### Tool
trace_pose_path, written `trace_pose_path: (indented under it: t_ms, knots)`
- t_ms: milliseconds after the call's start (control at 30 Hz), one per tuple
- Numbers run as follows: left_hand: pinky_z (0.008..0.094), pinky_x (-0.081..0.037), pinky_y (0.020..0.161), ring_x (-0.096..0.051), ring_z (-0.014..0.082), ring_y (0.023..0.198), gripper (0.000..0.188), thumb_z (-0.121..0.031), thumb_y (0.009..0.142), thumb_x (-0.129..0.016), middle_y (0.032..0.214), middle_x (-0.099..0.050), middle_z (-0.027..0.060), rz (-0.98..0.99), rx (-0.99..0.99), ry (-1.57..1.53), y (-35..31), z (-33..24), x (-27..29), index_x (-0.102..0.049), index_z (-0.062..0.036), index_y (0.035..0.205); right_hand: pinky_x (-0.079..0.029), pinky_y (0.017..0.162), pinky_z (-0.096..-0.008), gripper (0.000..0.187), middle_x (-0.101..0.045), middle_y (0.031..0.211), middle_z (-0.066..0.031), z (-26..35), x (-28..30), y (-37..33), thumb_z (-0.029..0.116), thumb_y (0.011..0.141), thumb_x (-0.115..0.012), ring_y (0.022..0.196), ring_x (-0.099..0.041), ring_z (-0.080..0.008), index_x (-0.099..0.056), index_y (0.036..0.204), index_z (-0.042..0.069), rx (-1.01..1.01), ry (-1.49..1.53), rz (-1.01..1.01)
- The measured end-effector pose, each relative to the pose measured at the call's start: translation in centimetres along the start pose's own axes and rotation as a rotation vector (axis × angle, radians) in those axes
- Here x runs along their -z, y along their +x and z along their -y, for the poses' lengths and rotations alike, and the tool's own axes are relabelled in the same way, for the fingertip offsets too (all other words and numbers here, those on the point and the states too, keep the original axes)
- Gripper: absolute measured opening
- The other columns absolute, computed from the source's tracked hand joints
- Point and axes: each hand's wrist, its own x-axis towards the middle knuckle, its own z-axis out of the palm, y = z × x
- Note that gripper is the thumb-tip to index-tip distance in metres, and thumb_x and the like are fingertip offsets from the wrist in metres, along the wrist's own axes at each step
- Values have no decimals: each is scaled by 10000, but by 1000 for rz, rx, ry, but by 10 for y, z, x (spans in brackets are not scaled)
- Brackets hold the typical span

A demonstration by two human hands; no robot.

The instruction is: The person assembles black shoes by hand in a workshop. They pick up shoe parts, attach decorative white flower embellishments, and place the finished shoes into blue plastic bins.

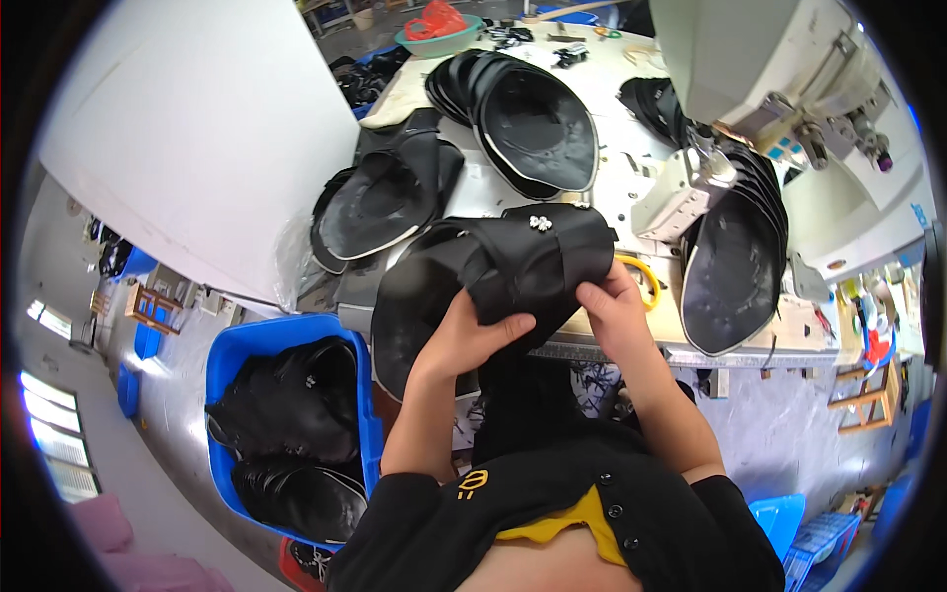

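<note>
Between my hands, just over the table's front edge, is a black shoe upper (538, 259) with a shiny jewelled ornament near its top. My left hand (466, 333) grips its lower left side, thumb lying across the front. On the opposite side, my right hand (617, 311) pinches the edge with thumb and fingers. Behind the right hand shows a yellow ring-shaped handle (649, 283); the rest of that tool is hidden. A larger black piece (409, 306) spreads out left of the upper, partly behind my left arm.
Stacks of black pieces with pale rims (541, 128) stand on the white table, another stack (732, 266) on the right beside a sewing machine (691, 187). More black pieces (385, 192) lie left. A blue bin (371, 424) full of black pieces stands on the floor at left.
</note>
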Motion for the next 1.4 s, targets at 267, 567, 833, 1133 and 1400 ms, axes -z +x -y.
trace_pose_path:
  t_ms: [267, 567, 833, 1133, 1400]
  knots:
    - [324, -408, 924, -518, 177, 1060, 499, -123, 789, -692, 1131, -566, 90, -35, 76, -78, 8, 47, -20, -471, 24, 1211, -415, 917, -316, 282, -600, 1084, -70, 1, 26, -2, 49, 828, -577, 1012, -560, -172, -535, 1106, 20, -16, 99, -141]
    - [368, -444, 905, -569, 240, 1020, 472, -33, 739, -666, 1111, -582, 127, -406, 63, -480, -36, 27, -8, -508, 23, 1181, -459, 906, -348, 335, -595, 1098, -111, 26, -7, 52, 54, 823, -587, 1006, -581, -201, -503, 1142, -6, 12, 109, 79]
    - [404, -458, 902, -573, 311, 1026, 529, -179, 754, -611, 1145, -563, 170, -550, -142, -684, -55, 35, 27, -463, 32, 1215, -438, 906, -307, 680, -499, 1207, -186, 20, 26, 100, 185, 817, -665, 1079, -523, -206, -299, 1331, -69, -85, -247, -158]
    - [419, -445, 910, -568, 307, 1018, 494, -341, 840, -516, 1114, -580, 165, -495, -160, -844, -46, 58, 46, -507, 16, 1181, -322, 1019, -385, 1164, -235, 1403, -258, -13, 5, 5, 251, 642, -820, 1273, -346, -309, 9, 1404, -46, 215, -993, -189]
    - [330, -403, 777, -470, 188, 819, 508, -378, 840, -518, 926, -500, 86, -323, -385, -793, -62, 21, 39, -434, 20, 1145, -364, 970, -321, 831, -411, 1256, -216, -13, -2, 41, 69, 742, -640, 1149, -451, -258, -124, 1381, -55, 227, -872, -294]
